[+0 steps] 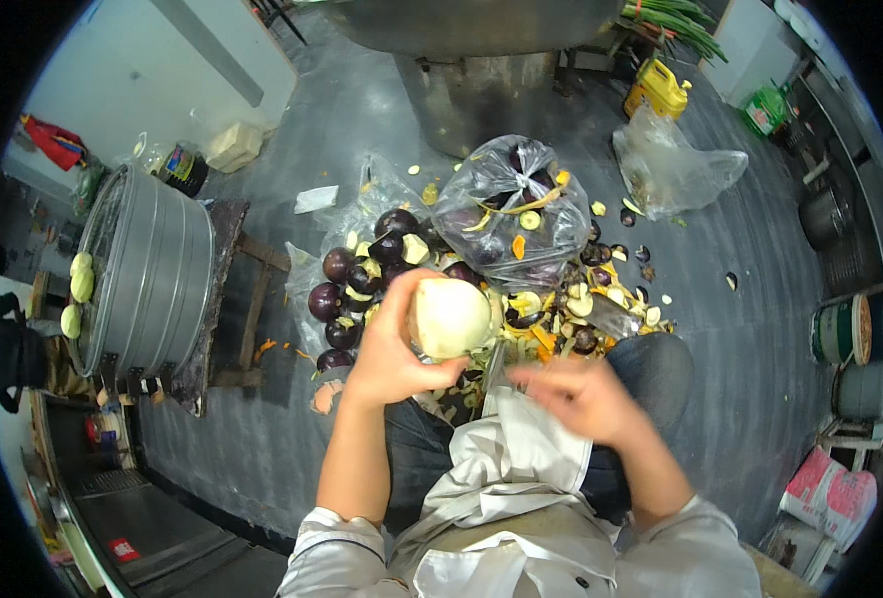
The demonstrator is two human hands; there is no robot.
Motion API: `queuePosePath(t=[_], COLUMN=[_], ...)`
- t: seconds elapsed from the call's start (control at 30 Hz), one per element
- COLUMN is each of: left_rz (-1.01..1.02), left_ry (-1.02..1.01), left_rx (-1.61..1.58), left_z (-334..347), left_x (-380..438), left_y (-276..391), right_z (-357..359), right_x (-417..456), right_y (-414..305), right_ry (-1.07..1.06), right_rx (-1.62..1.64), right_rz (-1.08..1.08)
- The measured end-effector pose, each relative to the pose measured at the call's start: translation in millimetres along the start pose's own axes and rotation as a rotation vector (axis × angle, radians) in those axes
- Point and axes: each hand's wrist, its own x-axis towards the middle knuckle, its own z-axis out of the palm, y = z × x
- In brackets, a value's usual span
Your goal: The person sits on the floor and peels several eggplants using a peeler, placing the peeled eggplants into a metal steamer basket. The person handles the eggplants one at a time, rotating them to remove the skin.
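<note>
My left hand (pixel 400 351) grips a large peeled round eggplant (pixel 453 318), its pale flesh facing up. Close by on the right, my right hand (pixel 580 396) is blurred, with curled fingers around a narrow bladed tool (pixel 495 366); the blur hides its handle. Beyond the left hand, several dark purple round eggplants (pixel 326 300) lie on clear plastic. A tied clear plastic bag (pixel 516 217) holds more purple eggplants, with scraps on top. Peelings and cut stem ends (pixel 580 303) are heaped to the right of the eggplant and below the hands.
At the left, a large metal pot (pixel 161 276) on a wooden stand (pixel 255 314) contains pale peeled vegetables (pixel 81 285). A big metal vessel (pixel 471 30) stands ahead. Farther right are a crumpled plastic bag (pixel 669 168), a yellow jug (pixel 657 88) and a green-labelled bucket (pixel 834 333).
</note>
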Motion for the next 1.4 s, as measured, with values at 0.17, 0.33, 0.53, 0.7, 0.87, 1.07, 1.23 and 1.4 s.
queuePosePath(t=[0.17, 0.33, 0.53, 0.7, 0.87, 1.07, 1.23, 1.4], left_rz=[0.001, -0.005, -0.111, -0.075, -0.085, -0.149, -0.225, -0.181], left_ry=[-0.202, -0.195, 0.063, 0.253, 0.143, 0.415, 0.196, 0.367], left_rx=[-0.196, -0.291, -0.435, -0.823, -0.776, -0.716, -0.937, -0.935], left_z=[-9, 2, 27, 17, 26, 33, 16, 27], left_x=[2, 1, -1, 17, 16, 24, 8, 22], left_y=[-2, 0, -17, -16, -13, -28, -29, -22], right_z=[0, -21, 54, 85, 14, 97, 30, 85], right_x=[0, 52, 13, -11, 47, 12, 49, 45], right_y=[-4, -40, -10, -18, -55, -15, -54, -30], right_ry=[0.238, 0.187, 0.493, 0.238, 0.459, 0.400, 0.449, 0.464], right_rx=[0.178, 0.104, 0.364, 0.174, -0.010, 0.027, 0.052, 0.106], right_rz=[-0.043, -0.006, 0.166, 0.051, -0.009, 0.068, 0.149, 0.056])
